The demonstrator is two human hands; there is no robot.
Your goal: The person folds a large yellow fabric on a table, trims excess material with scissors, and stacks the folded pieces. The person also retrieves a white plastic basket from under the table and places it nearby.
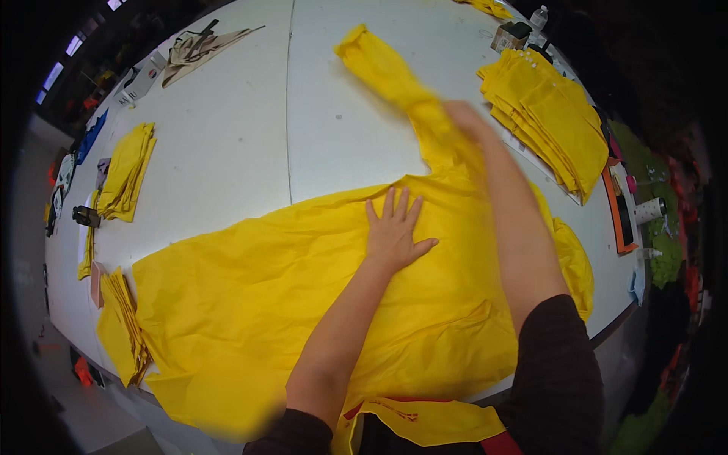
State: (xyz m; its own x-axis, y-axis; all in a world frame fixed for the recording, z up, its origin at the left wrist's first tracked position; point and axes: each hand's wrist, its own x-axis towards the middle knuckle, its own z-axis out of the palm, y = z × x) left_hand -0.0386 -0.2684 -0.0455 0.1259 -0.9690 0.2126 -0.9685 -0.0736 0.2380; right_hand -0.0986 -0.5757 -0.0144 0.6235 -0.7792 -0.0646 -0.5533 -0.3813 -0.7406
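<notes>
on a white table point(227, 152) a spread yellow garment point(250, 303) lies under the flat, open left hand point(394, 231), while the blurred right hand point(461, 121), grip unclear, holds its sleeve point(387, 72), which might drag the cloth into wrinkles.

Left hand point(394, 231) flat, fingers spread; right hand point(462, 121) blurred, arm outstretched
</notes>
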